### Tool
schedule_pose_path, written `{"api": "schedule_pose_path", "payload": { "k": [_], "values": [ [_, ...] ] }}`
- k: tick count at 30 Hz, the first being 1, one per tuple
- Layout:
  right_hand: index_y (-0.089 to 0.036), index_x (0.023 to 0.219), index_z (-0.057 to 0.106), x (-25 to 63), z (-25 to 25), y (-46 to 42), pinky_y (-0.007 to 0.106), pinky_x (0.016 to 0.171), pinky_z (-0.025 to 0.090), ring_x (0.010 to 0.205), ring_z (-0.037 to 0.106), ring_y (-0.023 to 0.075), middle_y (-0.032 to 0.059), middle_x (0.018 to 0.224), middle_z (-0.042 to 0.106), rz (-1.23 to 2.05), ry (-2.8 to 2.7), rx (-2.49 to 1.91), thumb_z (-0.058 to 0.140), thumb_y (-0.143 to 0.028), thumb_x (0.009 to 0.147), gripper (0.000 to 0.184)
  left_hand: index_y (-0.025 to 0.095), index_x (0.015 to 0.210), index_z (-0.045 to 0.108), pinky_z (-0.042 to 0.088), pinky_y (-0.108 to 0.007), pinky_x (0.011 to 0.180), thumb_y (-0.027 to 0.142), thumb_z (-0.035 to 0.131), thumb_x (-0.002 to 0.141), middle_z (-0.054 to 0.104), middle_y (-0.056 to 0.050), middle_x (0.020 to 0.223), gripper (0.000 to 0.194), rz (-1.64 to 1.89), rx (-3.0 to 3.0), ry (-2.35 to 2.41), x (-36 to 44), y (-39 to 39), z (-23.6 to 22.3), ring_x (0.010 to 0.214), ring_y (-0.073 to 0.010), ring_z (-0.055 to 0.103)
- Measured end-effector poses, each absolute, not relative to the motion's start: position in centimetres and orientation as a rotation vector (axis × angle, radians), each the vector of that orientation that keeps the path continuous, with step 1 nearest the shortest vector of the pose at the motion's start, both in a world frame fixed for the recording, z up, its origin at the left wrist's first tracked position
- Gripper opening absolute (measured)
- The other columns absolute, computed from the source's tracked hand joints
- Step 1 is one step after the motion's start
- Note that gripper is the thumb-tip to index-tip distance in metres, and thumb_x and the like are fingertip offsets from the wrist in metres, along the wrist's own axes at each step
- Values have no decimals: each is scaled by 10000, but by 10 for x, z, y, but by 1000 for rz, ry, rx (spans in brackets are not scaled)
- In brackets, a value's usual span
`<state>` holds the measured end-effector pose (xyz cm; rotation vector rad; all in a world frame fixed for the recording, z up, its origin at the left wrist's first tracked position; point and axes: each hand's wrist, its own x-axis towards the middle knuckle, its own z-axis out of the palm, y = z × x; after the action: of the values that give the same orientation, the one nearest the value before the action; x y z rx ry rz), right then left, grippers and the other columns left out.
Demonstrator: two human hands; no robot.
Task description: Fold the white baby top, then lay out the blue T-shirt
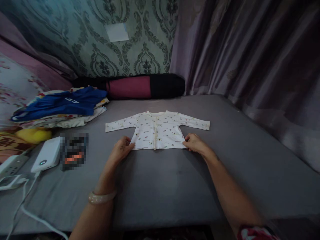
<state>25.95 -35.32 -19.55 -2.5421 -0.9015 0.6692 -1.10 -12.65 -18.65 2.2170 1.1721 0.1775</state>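
With fingers [131, 145] pinched narrow, our left hand [121, 148] and right hand [196, 143] hold the lower corners of the printed long-sleeved baby shirt [146, 133], spread flat on the grey sheet [250, 156]; our fingertips hide those corners. Pixelation obscures an item [74, 151] by the power bank [49, 151]. The sheet extends rightward to the curtain [220, 50].

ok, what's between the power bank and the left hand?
In the head view: a pixelated patch, dark with orange, unidentifiable, right beside the power bank; then bare grey sheet up to the left hand at the shirt.
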Motion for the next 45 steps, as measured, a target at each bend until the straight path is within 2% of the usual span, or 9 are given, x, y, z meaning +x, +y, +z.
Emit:
{"api": "schedule_pose_path", "payload": {
  "k": [6, 14, 18, 21, 26, 29, 35, 40, 45],
  "values": [
    [-158, 946, 634, 263, -193, -356, 220, 525, 338, 558, 595, 128, 0, 617, 646, 614, -976, -2606, 584, -240, 775, 196, 191, 961, 542, 382, -274, 629, 429, 516, 775, 621, -19, 765, 303, 220, 2313, 1102, -15, -125, -187, 717, -183, 569],
    [-168, 991, 626, 247, -175, -360, 281, 647, 384, 845, 621, 218, 91, 923, 670, 405, -1052, -2732, 526, -231, 835, 195, 192, 1094, 520, 415, -312, 661, 404, 458, 858, 634, -45, 789, 322, 255, 2507, 1031, -22, -122, -192, 730, -214, 583],
    [-142, 1041, 599, 230, -171, -358, 357, 756, 433, 955, 592, 282, 154, 1020, 623, 83, -1116, -2740, 510, -143, 827, 232, 168, 1092, 549, 459, -391, 799, 303, 472, 853, 620, -117, 973, 285, 454, 2674, 959, -17, -127, -194, 921, -267, 584],
    [-157, 1074, 589, 209, -172, -348, 400, 901, 423, 1081, 527, 285, 156, 1119, 580, -133, -1417, -2389, 470, -75, 818, 294, 186, 1118, 558, 427, -428, 949, 188, 472, 815, 566, -127, 1177, 315, 659, 2734, 598, -2, -144, -193, 1098, -269, 527],
    [-179, 1253, 485, 174, -184, -326, 386, 1026, 379, 1193, 455, 240, 106, 1253, 535, 181, -1745, -1813, 535, -75, 714, 551, 176, 1182, 516, 413, -373, 1007, 60, 479, 670, 568, -101, 1197, 526, 511, 2577, 209, 28, -176, -196, 1157, -228, 500],
    [-153, 1210, 501, 169, -194, -319, 396, 987, 400, 1141, 484, 251, 121, 1188, 567, 246, -1689, -1865, 548, -76, 677, 540, 166, 1153, 519, 444, -379, 932, 90, 503, 688, 604, -99, 1087, 471, 459, 2570, 255, 37, -179, -202, 1061, -237, 535],
    [-207, 857, 608, 187, -207, -310, 334, 849, 426, 891, 574, 187, 41, 902, 655, 324, -1475, -1706, 494, -178, 841, 118, 183, 939, 585, 416, -282, 694, 313, 504, 855, 609, -37, 855, 174, 421, 2434, 413, 42, -172, -196, 785, -172, 543],
    [-212, 794, 595, 209, -219, -299, 256, 550, 373, 563, 493, 137, -39, 613, 546, 604, -659, -1554, 597, -521, 747, 312, 182, 617, 451, 242, -246, 527, 440, 430, 893, 353, 47, 560, 379, 388, 2200, 688, 47, -167, -189, 552, -102, 355],
    [-208, 806, 578, 213, -220, -295, 241, 499, 331, 510, 450, 119, -52, 592, 524, 686, -407, -1424, 671, -604, 620, 447, 183, 577, 406, 236, -242, 518, 477, 406, 905, 307, 50, 547, 441, 447, 2152, 690, 48, -169, -187, 537, -94, 334]
  ]
}}
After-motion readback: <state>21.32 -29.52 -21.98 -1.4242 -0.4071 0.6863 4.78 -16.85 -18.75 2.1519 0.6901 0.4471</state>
